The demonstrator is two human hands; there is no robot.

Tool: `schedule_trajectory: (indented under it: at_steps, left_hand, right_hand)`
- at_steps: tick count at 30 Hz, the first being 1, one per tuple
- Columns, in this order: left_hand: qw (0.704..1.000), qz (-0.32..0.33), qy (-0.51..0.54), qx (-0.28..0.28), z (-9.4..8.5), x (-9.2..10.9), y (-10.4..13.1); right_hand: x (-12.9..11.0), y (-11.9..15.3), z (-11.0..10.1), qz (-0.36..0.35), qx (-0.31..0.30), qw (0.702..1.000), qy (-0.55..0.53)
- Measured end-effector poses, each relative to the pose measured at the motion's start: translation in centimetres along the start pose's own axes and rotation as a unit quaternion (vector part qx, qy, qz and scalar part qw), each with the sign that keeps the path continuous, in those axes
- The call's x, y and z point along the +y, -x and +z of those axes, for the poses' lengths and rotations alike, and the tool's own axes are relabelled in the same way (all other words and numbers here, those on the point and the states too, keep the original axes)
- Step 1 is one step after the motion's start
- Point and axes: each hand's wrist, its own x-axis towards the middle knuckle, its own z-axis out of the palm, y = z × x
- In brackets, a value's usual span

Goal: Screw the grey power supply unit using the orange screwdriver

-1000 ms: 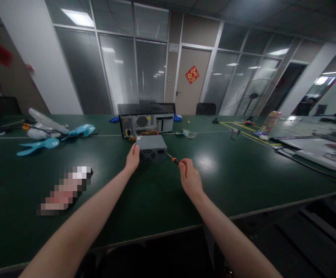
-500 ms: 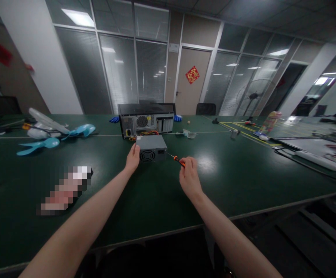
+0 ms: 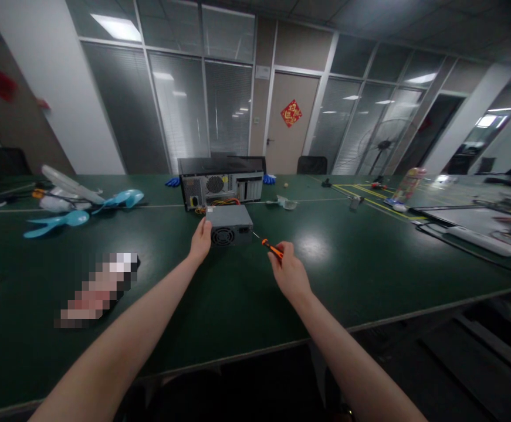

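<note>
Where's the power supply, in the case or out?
Out: the power supply sits in front of the computer case, with the left hand gripping its left side.

A grey power supply point(image 3: 231, 217) (fan grille point(image 3: 223, 236) foremost) sits beside a slanting orange-and-black screwdriver point(image 3: 273, 249).

Bare forearms point(image 3: 125, 334) stretched forward, left hand point(image 3: 200, 241) gripping, right hand point(image 3: 291, 268) angled inward, fingers point(image 3: 287, 249) curled.
</note>
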Motion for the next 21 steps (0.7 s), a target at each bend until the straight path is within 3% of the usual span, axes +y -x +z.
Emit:
schedule_trajectory:
  at_steps: [4,13,18,21]
  left_hand:
    - [1.0,-0.002,-0.004,0.001,0.03,-0.17,-0.08]
    - [1.0,-0.005,0.0,-0.003,-0.05,0.01,-0.03]
    - [1.0,-0.003,-0.004,-0.001,-0.06,-0.11,-0.11]
    - [1.0,-0.001,-0.007,-0.001,-0.05,-0.14,-0.1]
  right_hand:
    - [0.11,-0.19,0.05,0.034,-0.013,0.998,0.046]
    - [0.19,0.13,0.57,0.002,-0.011,1.0,0.001]
    - [-0.18,-0.35,0.27,0.035,0.0,0.996,0.088]
    - [-0.32,-0.26,0.29,0.017,-0.004,0.996,0.093]
